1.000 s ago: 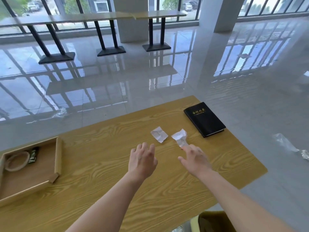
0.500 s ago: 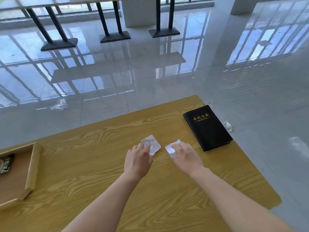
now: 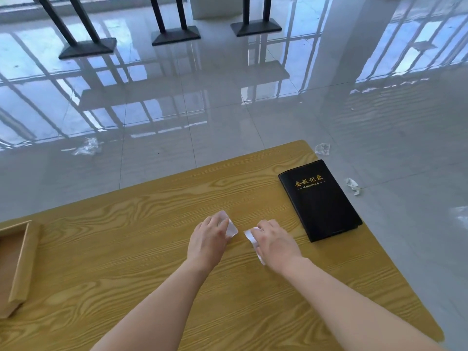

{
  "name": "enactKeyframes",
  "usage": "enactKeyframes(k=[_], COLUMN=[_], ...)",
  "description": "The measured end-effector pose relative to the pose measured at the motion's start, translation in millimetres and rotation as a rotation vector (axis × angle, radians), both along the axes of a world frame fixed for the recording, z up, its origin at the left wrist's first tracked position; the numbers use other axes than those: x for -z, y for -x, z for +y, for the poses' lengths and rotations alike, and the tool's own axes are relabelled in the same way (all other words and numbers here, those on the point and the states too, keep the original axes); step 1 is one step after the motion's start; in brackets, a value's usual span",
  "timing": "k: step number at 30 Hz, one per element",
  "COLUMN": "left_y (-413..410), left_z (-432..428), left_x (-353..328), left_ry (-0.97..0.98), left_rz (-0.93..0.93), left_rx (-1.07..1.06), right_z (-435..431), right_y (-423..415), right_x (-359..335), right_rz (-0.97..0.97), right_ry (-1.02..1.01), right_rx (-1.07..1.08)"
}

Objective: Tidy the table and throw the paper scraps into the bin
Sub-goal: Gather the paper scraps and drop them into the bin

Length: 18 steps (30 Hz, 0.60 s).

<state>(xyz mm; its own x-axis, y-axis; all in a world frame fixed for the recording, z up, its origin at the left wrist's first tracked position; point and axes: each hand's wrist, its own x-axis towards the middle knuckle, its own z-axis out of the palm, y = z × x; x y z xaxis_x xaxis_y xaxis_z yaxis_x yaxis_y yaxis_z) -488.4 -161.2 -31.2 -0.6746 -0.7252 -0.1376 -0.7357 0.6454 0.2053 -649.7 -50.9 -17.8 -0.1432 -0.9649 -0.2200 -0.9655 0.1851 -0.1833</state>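
Wooden table [image 3: 126, 249], notebook [image 3: 319, 198] by right edge, paper scraps [image 3: 233, 230] mid-table

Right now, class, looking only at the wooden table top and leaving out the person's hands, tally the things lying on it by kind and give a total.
Paper scraps: 2
Black notebook: 1
Wooden tray: 1 (partly out of frame)
Total: 4

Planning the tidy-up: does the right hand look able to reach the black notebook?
Likely yes: the right hand covers a paper scrap beside the black notebook, with only bare table between them.
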Motion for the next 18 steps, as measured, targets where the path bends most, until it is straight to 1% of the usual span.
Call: enactKeyframes(k=[4,10,18], left_y=[-1,-4,-12], left_z=[-1,0,2], left_x=[6,4,-1], left_ry=[0.000,0.056,0.072], left_rz=[-0.018,-0.033,-0.039], left_rx=[-0.036,-0.072,-0.057], right_z=[-1,-2,3], right_y=[1,-2,-6], right_x=[6,8,5], right_rz=[-0.011,-0.027,-0.037], right_ry=[-0.002,0.038,0.090], right_rx=[0.020,0.038,0.062])
